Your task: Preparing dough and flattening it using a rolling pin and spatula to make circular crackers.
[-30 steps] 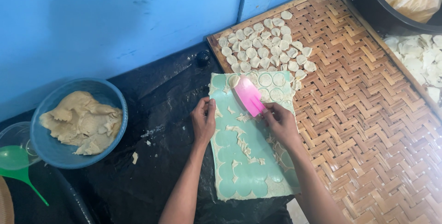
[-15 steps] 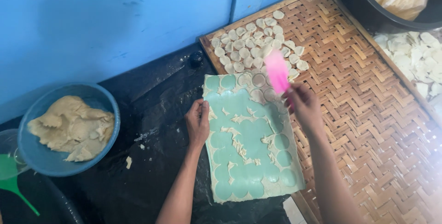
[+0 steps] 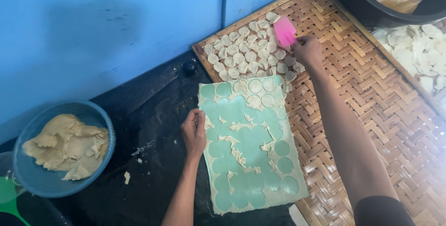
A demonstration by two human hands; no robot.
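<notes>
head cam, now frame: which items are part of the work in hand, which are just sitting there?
In use:
- right hand holding the pink scraper
- dough discs on the woven tray
- left hand on the edge of the green board, with dough scraps

Lying about:
- blue bowl of dough
- black pot
- green funnel

The dark tub [image 3: 395, 7] and green funnel [image 3: 7, 200] are cut off by the frame's edges.

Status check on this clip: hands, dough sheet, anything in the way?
Left hand flat on green board edge. Right hand holds pink scraper over cut dough rounds on woven bamboo tray. A few rounds remain on board. Nothing in the way.
</notes>
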